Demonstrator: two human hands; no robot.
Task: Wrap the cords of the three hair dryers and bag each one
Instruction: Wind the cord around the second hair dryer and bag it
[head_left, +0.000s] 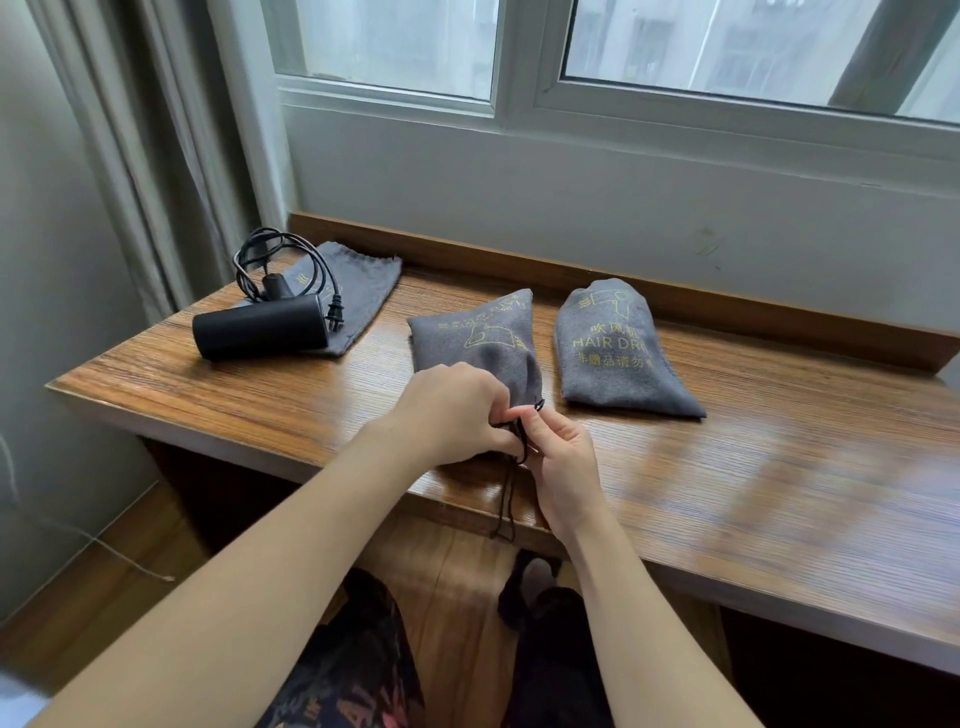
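A full grey drawstring bag (480, 338) with yellow print lies in the middle of the wooden desk (753, 467). My left hand (452, 410) pinches its gathered mouth, and my right hand (561, 462) grips the black drawstring (506, 501), whose ends hang over the desk's front edge. To the right lies a second full grey bag (618, 353) marked HAIR DRYER. At the far left a black hair dryer (260, 325) rests on a flat empty grey bag (358, 286), its black cord (283, 265) in loose loops behind it with the plug beside the barrel.
A wall and window run behind the desk, with a wooden ledge (623, 283) along the back edge. A grey curtain (130, 156) hangs at the left. My legs and the wooden floor show below the desk's front edge.
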